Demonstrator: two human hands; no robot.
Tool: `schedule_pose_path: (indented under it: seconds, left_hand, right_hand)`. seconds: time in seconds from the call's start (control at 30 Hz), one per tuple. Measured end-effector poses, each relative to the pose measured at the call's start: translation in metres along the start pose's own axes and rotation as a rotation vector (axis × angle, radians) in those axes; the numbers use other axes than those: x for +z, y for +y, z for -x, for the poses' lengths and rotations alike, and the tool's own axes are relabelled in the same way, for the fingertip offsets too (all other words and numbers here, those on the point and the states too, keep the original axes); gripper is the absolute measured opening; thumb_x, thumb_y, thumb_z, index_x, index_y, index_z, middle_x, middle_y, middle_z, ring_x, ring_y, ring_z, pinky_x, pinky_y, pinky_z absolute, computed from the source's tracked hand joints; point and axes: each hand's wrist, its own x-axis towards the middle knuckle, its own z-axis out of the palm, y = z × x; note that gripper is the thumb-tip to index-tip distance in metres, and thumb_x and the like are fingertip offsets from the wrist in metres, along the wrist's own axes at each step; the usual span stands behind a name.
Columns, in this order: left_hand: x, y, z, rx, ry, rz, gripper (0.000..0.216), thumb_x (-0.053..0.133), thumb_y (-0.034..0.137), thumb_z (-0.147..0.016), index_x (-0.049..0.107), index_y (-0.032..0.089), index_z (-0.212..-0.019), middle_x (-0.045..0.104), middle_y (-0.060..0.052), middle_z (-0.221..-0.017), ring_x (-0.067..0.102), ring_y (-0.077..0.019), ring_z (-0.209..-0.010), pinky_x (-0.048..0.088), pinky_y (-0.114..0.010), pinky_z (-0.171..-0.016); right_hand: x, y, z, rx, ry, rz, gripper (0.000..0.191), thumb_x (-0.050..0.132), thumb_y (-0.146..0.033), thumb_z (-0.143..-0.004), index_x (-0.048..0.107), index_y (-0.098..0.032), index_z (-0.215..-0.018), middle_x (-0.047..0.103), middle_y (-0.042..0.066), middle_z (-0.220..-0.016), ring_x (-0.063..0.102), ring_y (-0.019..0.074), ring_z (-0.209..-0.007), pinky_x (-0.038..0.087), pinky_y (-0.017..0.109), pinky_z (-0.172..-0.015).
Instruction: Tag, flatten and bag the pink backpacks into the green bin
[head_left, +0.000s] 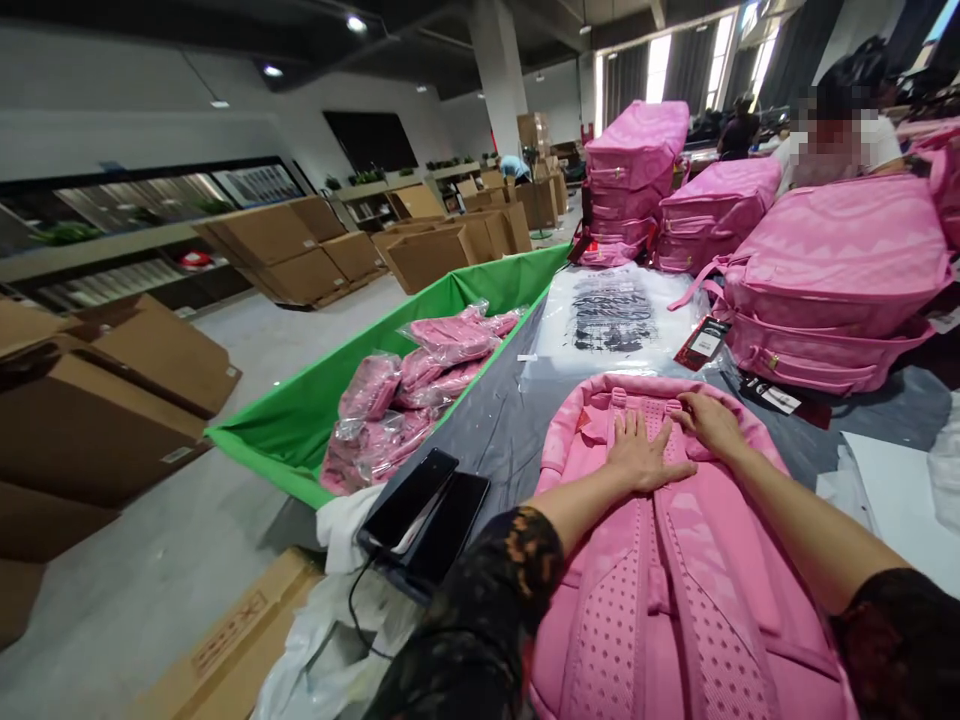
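A pink backpack (750, 530) lies before me with its straps and perforated back panel facing up. My left hand (642, 456) rests on its upper part, fingers spread flat across the shoulder straps. Close to its right, my right hand (709, 424) is closed, thumb and fingertips pinched near the top of the right shoulder strap (701, 590). What exactly lies between those fingertips is too small to make out. Both straps run down the middle of the bag.
Pink backpacks (832, 260) with hang tags are stacked beyond. A pile of printed plastic bags (611, 310) lies on the grey table. Left stands a green bin (270, 420) with wrapped pink items (450, 340). Phones (450, 525) lie at the table's edge. A person (885, 145) is across the table.
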Motion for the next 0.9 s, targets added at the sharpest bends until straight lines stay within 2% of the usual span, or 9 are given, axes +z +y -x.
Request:
schedule_pose_path:
  seconds: [0.17, 0.27, 0.33, 0.4, 0.53, 0.63, 0.73, 0.8, 0.9]
  left_hand:
    - [0.015, -0.001, 0.001, 0.002, 0.049, 0.005, 0.085, 0.045, 0.078, -0.09, 0.027, 0.035, -0.161, 0.014, -0.01, -0.172, -0.001, -0.0402, -0.158, 0.001, -0.063, -0.125]
    - [0.018, -0.003, 0.003, 0.004, 0.096, 0.016, 0.084, 0.047, 0.077, -0.09, 0.029, 0.035, -0.161, 0.015, -0.01, -0.172, 0.0, -0.0405, -0.158, 0.003, -0.064, -0.126]
    - [0.022, -0.003, 0.007, 0.014, 0.138, 0.026, 0.083, 0.048, 0.076, -0.09, 0.03, 0.035, -0.16, 0.017, -0.01, -0.172, 0.002, -0.0402, -0.158, 0.004, -0.064, -0.126]
    - [0.025, -0.003, 0.01, 0.026, 0.173, 0.047, 0.081, 0.048, 0.074, -0.091, 0.032, 0.034, -0.16, 0.019, -0.01, -0.171, 0.004, -0.0401, -0.158, 0.005, -0.064, -0.126]
    - [0.022, -0.005, 0.011, 0.074, 0.276, 0.039, 0.08, 0.051, 0.069, -0.092, 0.034, 0.03, -0.16, 0.021, -0.012, -0.17, 0.008, -0.041, -0.158, 0.005, -0.063, -0.127]
    - [0.016, -0.011, 0.004, 0.138, 0.258, -0.024, 0.083, 0.053, 0.075, -0.088, 0.04, 0.033, -0.157, 0.027, -0.01, -0.169, 0.006, -0.0424, -0.158, 0.0, -0.066, -0.125]
    - [0.014, -0.015, -0.004, 0.097, 0.181, -0.02, 0.085, 0.047, 0.082, -0.086, 0.04, 0.037, -0.157, 0.026, -0.009, -0.169, -0.001, -0.0442, -0.157, -0.002, -0.07, -0.123]
    - [0.015, -0.016, -0.007, 0.075, 0.153, -0.018, 0.086, 0.046, 0.083, -0.086, 0.036, 0.038, -0.158, 0.021, -0.009, -0.17, -0.005, -0.044, -0.157, -0.004, -0.071, -0.122]
    - [0.015, -0.013, -0.007, 0.076, 0.126, -0.024, 0.087, 0.049, 0.081, -0.085, 0.034, 0.037, -0.159, 0.013, -0.01, -0.172, -0.005, -0.0444, -0.157, -0.004, -0.07, -0.123]
  right_hand:
    - [-0.022, -0.001, 0.013, -0.099, 0.042, 0.057, 0.041, 0.045, -0.016, -0.093, 0.064, -0.019, -0.129, 0.065, 0.014, -0.135, 0.057, 0.0286, -0.127, 0.047, 0.041, -0.104]
    - [-0.047, 0.021, 0.004, -0.084, 0.012, 0.109, 0.048, 0.057, -0.014, -0.084, 0.063, -0.019, -0.13, 0.061, 0.016, -0.14, 0.058, 0.0326, -0.127, 0.049, 0.044, -0.098]
    - [-0.057, 0.038, -0.012, -0.04, -0.065, 0.135, 0.047, 0.067, -0.015, -0.075, 0.067, -0.018, -0.122, 0.069, 0.018, -0.125, 0.067, 0.0347, -0.11, 0.054, 0.041, -0.081]
    - [-0.057, 0.051, -0.033, -0.026, -0.166, 0.148, 0.036, 0.075, -0.017, -0.066, 0.072, -0.02, -0.102, 0.074, 0.013, -0.103, 0.071, 0.0328, -0.092, 0.051, 0.035, -0.068]
    - [-0.041, 0.059, -0.068, -0.037, -0.323, 0.166, 0.024, 0.083, -0.016, -0.056, 0.071, -0.022, -0.075, 0.073, 0.007, -0.081, 0.07, 0.027, -0.079, 0.046, 0.031, -0.063]
    - [-0.037, 0.057, -0.074, -0.029, -0.394, 0.175, 0.018, 0.085, -0.022, -0.06, 0.072, -0.021, -0.073, 0.072, 0.008, -0.078, 0.069, 0.0253, -0.075, 0.045, 0.032, -0.062]
    - [-0.046, 0.046, -0.068, -0.052, -0.39, 0.196, 0.018, 0.083, -0.03, -0.071, 0.073, -0.019, -0.081, 0.073, 0.008, -0.083, 0.071, 0.0259, -0.085, 0.051, 0.036, -0.075]
    - [-0.054, 0.027, -0.068, -0.081, -0.37, 0.21, 0.016, 0.077, -0.031, -0.081, 0.072, -0.015, -0.084, 0.073, 0.01, -0.085, 0.071, 0.0267, -0.09, 0.052, 0.043, -0.084]
    - [-0.058, -0.024, -0.081, -0.175, -0.334, 0.186, 0.018, 0.066, -0.03, -0.093, 0.072, -0.013, -0.098, 0.073, 0.013, -0.099, 0.069, 0.0271, -0.1, 0.052, 0.047, -0.091]
